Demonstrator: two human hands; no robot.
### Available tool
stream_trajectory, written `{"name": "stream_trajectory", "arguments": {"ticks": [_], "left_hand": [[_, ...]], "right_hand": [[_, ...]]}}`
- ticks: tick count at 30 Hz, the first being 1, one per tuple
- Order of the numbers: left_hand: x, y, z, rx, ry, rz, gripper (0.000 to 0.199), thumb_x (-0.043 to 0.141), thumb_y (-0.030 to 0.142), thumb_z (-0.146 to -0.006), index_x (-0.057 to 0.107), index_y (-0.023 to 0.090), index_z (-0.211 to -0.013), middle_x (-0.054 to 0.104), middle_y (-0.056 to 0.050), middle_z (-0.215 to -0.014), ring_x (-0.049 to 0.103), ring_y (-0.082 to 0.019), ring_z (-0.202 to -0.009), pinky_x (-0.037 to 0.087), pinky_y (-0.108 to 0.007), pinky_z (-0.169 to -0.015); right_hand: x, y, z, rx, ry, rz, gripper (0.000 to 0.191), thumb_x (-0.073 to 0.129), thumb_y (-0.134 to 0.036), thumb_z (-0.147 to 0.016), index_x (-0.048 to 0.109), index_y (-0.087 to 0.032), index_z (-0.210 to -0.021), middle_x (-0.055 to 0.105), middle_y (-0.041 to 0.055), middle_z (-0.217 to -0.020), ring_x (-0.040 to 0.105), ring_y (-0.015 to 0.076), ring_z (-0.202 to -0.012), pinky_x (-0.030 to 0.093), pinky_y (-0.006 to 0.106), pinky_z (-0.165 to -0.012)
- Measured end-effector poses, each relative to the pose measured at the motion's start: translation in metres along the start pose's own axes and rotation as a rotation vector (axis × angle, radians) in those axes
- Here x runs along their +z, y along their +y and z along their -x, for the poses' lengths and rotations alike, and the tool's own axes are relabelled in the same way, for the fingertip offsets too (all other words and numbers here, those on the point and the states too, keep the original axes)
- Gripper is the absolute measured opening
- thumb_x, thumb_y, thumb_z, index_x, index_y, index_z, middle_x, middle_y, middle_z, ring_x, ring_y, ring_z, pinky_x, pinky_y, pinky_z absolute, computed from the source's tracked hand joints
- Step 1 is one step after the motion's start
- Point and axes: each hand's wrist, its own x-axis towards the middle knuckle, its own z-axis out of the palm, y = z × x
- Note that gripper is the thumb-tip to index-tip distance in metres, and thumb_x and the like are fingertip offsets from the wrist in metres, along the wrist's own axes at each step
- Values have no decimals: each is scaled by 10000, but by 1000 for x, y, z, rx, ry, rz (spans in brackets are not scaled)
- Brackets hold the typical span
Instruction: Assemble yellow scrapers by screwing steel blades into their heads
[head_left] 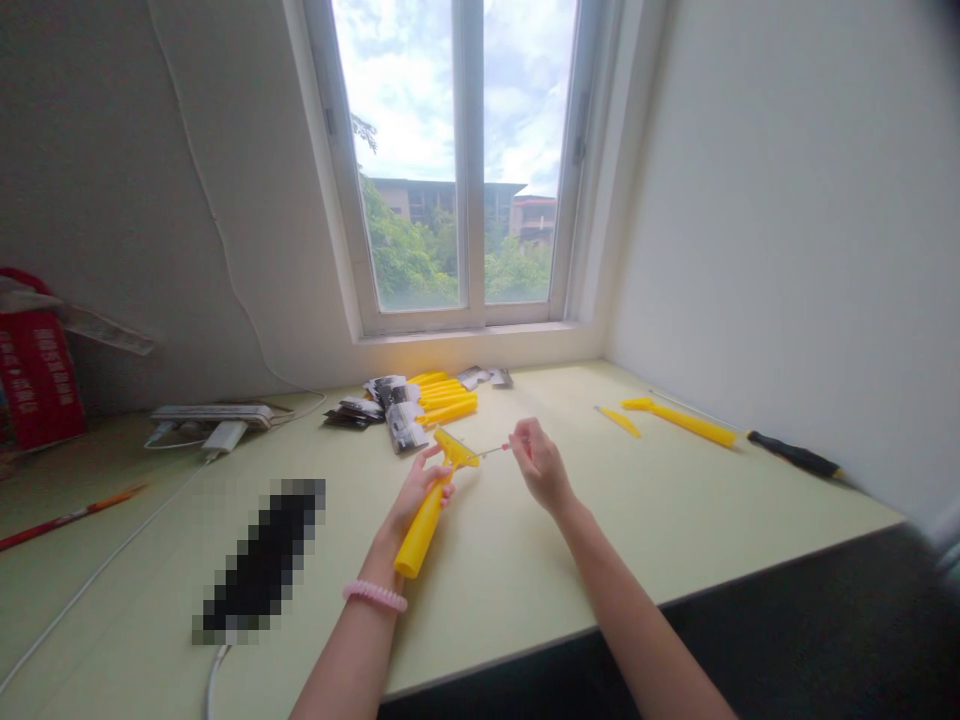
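While the left hand [420,490] is clamped around a yellow plastic scraper [424,525], the right hand [540,465] pinches a thin metal pin [491,452] just beside the scraper's head, with more yellow scrapers [446,400] piled farther along the counter [495,600].

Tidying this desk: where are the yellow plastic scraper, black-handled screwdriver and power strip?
Yellow plastic scraper [421,533]: head view, on its handle.
Black-handled screwdriver [795,456]: head view, on the black grip.
Power strip [210,413]: head view, on its top face.
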Motion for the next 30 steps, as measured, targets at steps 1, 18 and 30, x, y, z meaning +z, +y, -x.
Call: {"name": "stream_trajectory", "arguments": {"ticks": [1, 18, 30], "left_hand": [[0, 0, 0, 2, -2, -3, 510, 550, 132, -665, 319, 231, -1108, 558, -38, -843, 439, -25, -419, 320, -140, -382], [0, -1, 0, 2, -6, -41, 484, 534, 134, -671, 323, 226, -1097, 549, -28, -826, 436, -22, -417, 321, -139, -386], [2, 0, 0, -14, 21, -17, 512, 542, 128, -655, 313, 234, -1100, 570, -45, -842, 437, -24, -401, 314, -136, -375]], "right_hand": [[0, 0, 0, -3, -7, -6, 90, 396, -295, -830, 415, -212, -800, 516, -6, -657, 516, 136, -584, 385, 232, -552], [0, 0, 2, 17, -54, -26, 123, 396, -316, -835, 448, -206, -813, 537, -32, -557, 461, 102, -445, 345, 201, -479], [0, 1, 1, 8, -33, -1, 89, 396, -287, -834, 428, -206, -811, 535, -23, -626, 500, 114, -525, 370, 215, -534]]}}
